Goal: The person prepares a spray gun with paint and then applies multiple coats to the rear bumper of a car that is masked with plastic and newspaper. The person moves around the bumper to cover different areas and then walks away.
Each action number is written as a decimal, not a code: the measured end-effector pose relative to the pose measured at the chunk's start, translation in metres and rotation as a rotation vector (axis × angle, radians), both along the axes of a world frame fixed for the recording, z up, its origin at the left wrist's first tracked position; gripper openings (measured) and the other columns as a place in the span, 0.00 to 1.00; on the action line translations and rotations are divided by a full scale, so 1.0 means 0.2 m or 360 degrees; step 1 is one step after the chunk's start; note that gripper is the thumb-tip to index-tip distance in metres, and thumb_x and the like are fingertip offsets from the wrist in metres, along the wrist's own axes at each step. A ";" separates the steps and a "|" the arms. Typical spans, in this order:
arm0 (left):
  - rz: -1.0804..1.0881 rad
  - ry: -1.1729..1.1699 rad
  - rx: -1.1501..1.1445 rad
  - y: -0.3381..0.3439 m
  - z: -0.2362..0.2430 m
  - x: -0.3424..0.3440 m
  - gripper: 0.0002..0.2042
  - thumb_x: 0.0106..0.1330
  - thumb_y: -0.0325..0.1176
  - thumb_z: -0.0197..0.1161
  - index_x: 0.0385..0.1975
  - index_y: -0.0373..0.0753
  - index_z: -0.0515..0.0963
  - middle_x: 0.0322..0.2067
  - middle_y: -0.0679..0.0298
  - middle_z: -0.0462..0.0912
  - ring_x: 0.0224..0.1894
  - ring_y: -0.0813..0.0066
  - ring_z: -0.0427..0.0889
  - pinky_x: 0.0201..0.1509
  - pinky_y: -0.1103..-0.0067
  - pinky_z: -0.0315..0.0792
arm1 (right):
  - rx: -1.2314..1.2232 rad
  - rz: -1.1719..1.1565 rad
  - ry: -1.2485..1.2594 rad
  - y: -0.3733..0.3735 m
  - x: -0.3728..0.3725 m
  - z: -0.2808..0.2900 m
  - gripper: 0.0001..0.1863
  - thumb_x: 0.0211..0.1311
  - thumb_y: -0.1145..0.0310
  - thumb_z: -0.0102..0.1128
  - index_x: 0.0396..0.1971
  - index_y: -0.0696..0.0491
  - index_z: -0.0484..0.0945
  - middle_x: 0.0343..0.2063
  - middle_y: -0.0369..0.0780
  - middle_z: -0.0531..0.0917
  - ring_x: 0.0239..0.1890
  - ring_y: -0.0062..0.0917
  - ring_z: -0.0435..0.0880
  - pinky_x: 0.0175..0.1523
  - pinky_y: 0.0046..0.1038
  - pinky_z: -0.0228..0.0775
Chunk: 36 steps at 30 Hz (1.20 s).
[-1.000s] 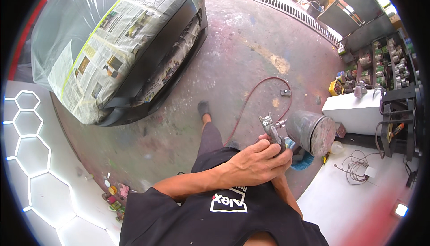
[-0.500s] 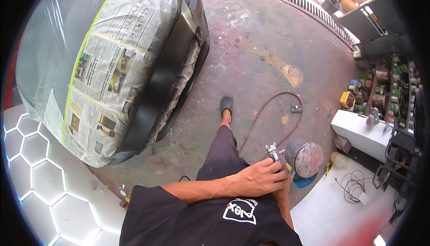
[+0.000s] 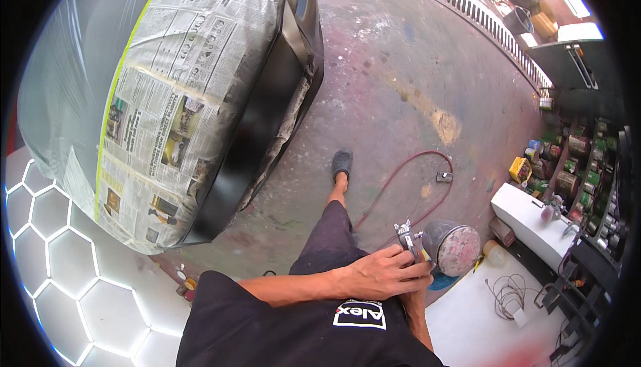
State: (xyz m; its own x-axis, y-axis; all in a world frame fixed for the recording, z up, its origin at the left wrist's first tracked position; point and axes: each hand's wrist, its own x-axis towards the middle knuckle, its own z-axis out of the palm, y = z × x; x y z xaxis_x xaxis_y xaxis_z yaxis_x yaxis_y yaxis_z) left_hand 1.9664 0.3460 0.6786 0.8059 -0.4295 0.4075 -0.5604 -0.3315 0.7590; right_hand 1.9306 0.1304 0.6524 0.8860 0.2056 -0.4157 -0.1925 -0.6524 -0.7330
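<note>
A metal spray gun (image 3: 404, 235) points away from me in front of my belly. Its grey, paint-stained cup (image 3: 457, 249) sticks out to the right, with the round lid facing up at me. My left hand (image 3: 386, 273) reaches across from the left, fingers curled over the back of the gun. Beneath it, my right hand (image 3: 415, 295) is mostly hidden and closed around the gun's handle. A red air hose (image 3: 400, 166) loops over the floor beyond the gun.
To the left stands a car, its black bumper (image 3: 250, 133) bare beside taped newspaper (image 3: 167, 113) and plastic film (image 3: 67, 93). Paint cans (image 3: 567, 183) crowd shelving at right, near a white box (image 3: 531, 220). A coiled cable (image 3: 511, 297) lies on a white surface. Glowing hexagon lights (image 3: 80, 260) fill the lower left.
The view has shifted slightly, and the car's front sits a little further right in it. My left fingers have moved slightly over the spray gun. Both hands stay at the gun.
</note>
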 end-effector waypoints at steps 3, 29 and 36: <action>0.0317 -0.0089 -0.0291 -0.02 0.02 -0.09 0.21 0.64 0.28 0.68 0.57 0.38 0.80 0.55 0.61 0.81 0.46 0.67 0.81 0.48 0.68 0.77 | 0.0307 -0.0081 -0.0055 -0.01 0.00 -0.01 0.27 0.72 0.56 0.71 0.61 0.58 0.77 0.50 0.40 0.86 0.48 0.27 0.85 0.54 0.31 0.79; 0.1433 0.0959 -0.0609 -0.63 -0.06 -2.69 0.23 0.78 0.33 0.61 0.71 0.37 0.73 0.61 0.52 0.83 0.63 0.55 0.81 0.66 0.63 0.75 | 0.1323 0.0404 -0.0197 0.10 -1.82 0.22 0.18 0.85 0.56 0.56 0.57 0.57 0.73 0.50 0.38 0.81 0.26 0.12 0.72 0.31 0.20 0.66; 0.1703 0.0997 -0.0763 -0.47 -0.12 -3.32 0.28 0.77 0.36 0.64 0.75 0.40 0.69 0.66 0.51 0.80 0.66 0.52 0.79 0.67 0.65 0.76 | 0.1388 0.0470 -0.0159 0.43 -2.39 0.20 0.22 0.85 0.51 0.56 0.60 0.55 0.72 0.47 0.39 0.80 0.23 0.10 0.67 0.28 0.20 0.62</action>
State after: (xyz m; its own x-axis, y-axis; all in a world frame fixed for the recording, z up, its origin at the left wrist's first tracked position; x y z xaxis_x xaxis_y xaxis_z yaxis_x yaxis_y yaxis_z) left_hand 1.3030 0.2517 0.6550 0.7601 0.6107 -0.2220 0.2921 -0.0159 0.9563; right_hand 1.4528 0.2168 0.6923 0.7712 0.6330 0.0675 -0.0159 0.1251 -0.9920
